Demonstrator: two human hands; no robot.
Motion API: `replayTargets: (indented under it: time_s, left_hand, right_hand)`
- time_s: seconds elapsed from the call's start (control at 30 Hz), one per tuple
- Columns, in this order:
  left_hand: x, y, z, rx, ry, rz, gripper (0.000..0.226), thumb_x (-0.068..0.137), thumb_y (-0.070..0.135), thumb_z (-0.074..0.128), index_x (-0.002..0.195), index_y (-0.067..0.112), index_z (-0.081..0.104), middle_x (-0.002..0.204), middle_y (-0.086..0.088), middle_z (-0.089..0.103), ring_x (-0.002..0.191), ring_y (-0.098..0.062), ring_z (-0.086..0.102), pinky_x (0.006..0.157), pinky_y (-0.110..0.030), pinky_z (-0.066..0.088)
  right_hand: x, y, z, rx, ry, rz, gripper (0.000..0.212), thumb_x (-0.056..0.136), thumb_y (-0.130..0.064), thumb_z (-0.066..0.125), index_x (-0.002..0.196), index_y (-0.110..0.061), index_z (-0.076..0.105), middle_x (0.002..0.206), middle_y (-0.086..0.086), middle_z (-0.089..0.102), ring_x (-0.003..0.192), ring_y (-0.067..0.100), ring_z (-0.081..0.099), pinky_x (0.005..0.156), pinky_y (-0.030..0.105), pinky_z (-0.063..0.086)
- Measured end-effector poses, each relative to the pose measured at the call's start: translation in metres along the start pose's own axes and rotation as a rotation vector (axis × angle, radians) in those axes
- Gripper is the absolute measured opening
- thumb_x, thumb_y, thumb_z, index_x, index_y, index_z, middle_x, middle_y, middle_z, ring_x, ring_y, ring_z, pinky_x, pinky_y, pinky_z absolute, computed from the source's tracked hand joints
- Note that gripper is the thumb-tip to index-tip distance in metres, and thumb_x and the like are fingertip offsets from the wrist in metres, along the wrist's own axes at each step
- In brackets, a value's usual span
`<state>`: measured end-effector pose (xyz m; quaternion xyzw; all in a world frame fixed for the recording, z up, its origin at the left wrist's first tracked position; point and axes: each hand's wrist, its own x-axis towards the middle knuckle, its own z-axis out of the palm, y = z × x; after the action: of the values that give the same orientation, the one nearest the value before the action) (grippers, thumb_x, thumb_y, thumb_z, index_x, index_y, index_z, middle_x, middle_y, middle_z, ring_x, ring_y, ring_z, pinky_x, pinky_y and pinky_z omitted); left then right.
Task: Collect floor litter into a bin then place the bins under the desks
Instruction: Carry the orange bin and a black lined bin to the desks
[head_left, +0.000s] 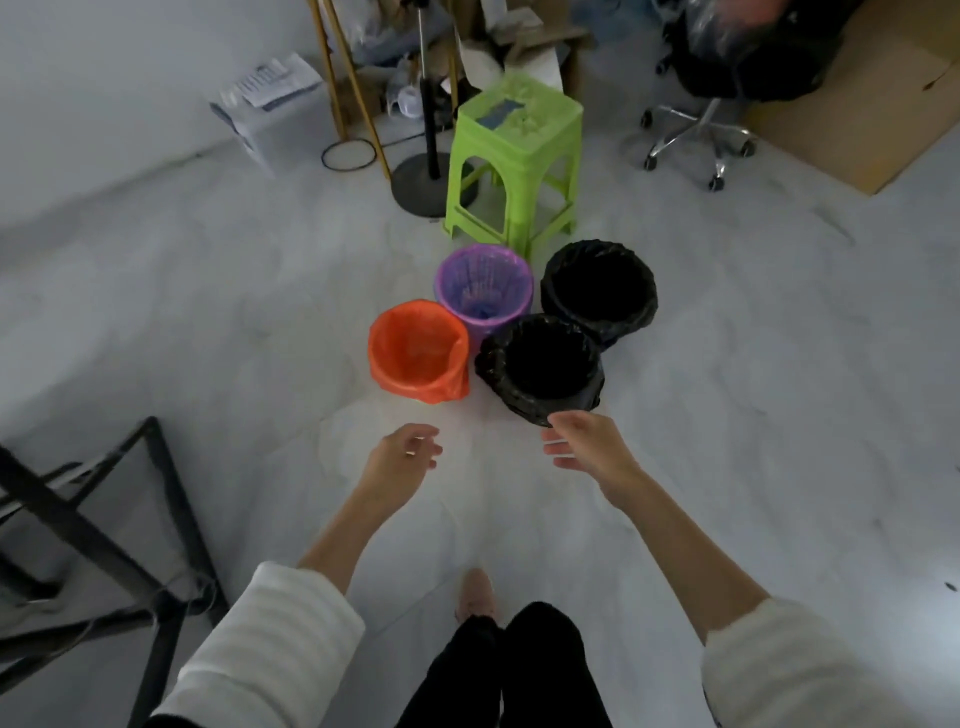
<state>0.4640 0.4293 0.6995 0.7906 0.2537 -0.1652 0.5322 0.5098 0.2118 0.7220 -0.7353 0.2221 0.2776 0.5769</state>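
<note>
Sleeves (270, 639): white, ribbed, pushed up to mid-forearm.
Trousers (540, 670): black.
Shoe (475, 592): pale pink.

Dim, flat indoor light, soft faint shadows, wide-angle bending at edges (corners blurred, slightly smeared).

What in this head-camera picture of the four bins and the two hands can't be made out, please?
- Head view: bottoms of the two black-lined bins are lost in dark liners, so contents are unknowable.
- Desk frame: cut off by the left edge.
- Office chair: seat blurred, cropped at the top.
- Right hand: overlaps the nearer bin's rim; contact unclear.
</note>
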Motion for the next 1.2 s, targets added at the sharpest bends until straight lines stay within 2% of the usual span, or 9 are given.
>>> replayTargets:
  time_s: [0.2,0.5,0.6,0.77,0.87,0.97,1.03,1.13,1.2]
  left_hand:
    - [0.135,0.0,0.033,0.01,0.027,-0.171,0.028,0.091,0.007,0.042,0.11,0.016,0.061,0.111,-0.013,0.065,0.097,-0.03,0.058,0.089,-0.041,0.05]
    - [0.346,-0.119,0.124,-0.373,0.224,-0.501,0.044,0.095,0.012,0.048,0.137,0.005,0.038,0.11,-0.009,0.052,0.073,-0.012,0.053,0.096,-0.045,0.045]
    - [0.406,-0.167,0.146,-0.485,0.273,-0.6,0.051,0.097,0.016,0.046,0.143,0.006,0.029,0.115,-0.007,0.049,0.093,-0.02,0.055,0.099,-0.041,0.044]
    - [0.482,-0.207,0.162,-0.739,0.325,-0.656,0.062,0.095,0.031,0.05,0.146,0.006,0.026,0.143,-0.012,0.042,0.129,-0.027,0.047,0.106,-0.042,0.043]
    - [0.524,-0.224,0.163,-0.995,0.377,-0.682,0.056,0.095,0.039,0.048,0.14,0.01,0.036,0.142,-0.01,0.046,0.127,-0.026,0.049,0.101,-0.043,0.045]
    - [0.556,-0.228,0.159,-1.186,0.407,-0.723,0.03,0.098,0.024,0.044,0.121,0.007,0.052,0.134,-0.009,0.055,0.117,-0.024,0.057,0.095,-0.039,0.047]
    - [0.567,-0.227,0.155,-1.199,0.448,-0.769,0.017,0.097,0.008,0.038,0.09,0.006,0.053,0.115,-0.012,0.063,0.111,-0.025,0.059,0.101,-0.035,0.043]
    - [0.559,-0.224,0.144,-1.189,0.474,-0.816,0.025,0.097,0.004,0.034,0.077,0.006,0.048,0.087,-0.013,0.068,0.099,-0.025,0.061,0.107,-0.032,0.038]
    - [0.54,-0.229,0.135,-1.182,0.475,-0.845,0.023,0.096,0.003,0.034,0.08,0.005,0.05,0.111,-0.014,0.069,0.112,-0.026,0.059,0.109,-0.036,0.037]
  right_hand:
    - [0.146,-0.003,0.003,0.082,0.004,0.205,0.034,0.095,-0.017,0.048,0.125,-0.002,0.052,0.084,0.004,0.061,0.077,0.02,0.06,0.081,0.035,0.053]
    - [0.412,0.097,0.037,0.674,0.254,0.598,0.019,0.095,-0.012,0.051,0.111,-0.001,0.047,0.088,0.015,0.054,0.069,0.022,0.055,0.079,0.036,0.053]
    - [0.478,0.148,0.051,0.828,0.35,0.699,0.019,0.095,-0.015,0.053,0.105,-0.002,0.043,0.08,0.012,0.044,0.067,0.021,0.048,0.09,0.04,0.049]
    - [0.539,0.197,0.061,1.029,0.374,0.636,0.023,0.1,-0.028,0.042,0.094,-0.008,0.054,0.1,0.01,0.057,0.075,0.019,0.055,0.071,0.029,0.05]
    - [0.558,0.208,0.069,1.1,0.431,0.635,0.024,0.101,-0.024,0.04,0.1,-0.006,0.056,0.093,0.008,0.058,0.097,0.022,0.059,0.102,0.034,0.044]
    - [0.566,0.208,0.073,1.144,0.452,0.657,0.029,0.101,-0.017,0.037,0.123,-0.006,0.052,0.097,0.01,0.055,0.123,0.024,0.051,0.105,0.036,0.04]
    - [0.57,0.206,0.074,1.167,0.476,0.642,0.029,0.099,-0.008,0.034,0.119,-0.004,0.055,0.092,0.011,0.056,0.117,0.025,0.054,0.106,0.033,0.04]
    - [0.565,0.2,0.075,1.109,0.519,0.639,0.025,0.096,-0.002,0.034,0.108,-0.003,0.056,0.102,0.012,0.06,0.113,0.025,0.057,0.106,0.031,0.041]
    - [0.548,0.195,0.075,1.028,0.508,0.661,0.037,0.096,-0.003,0.035,0.13,-0.002,0.049,0.095,0.009,0.058,0.107,0.023,0.058,0.106,0.029,0.041]
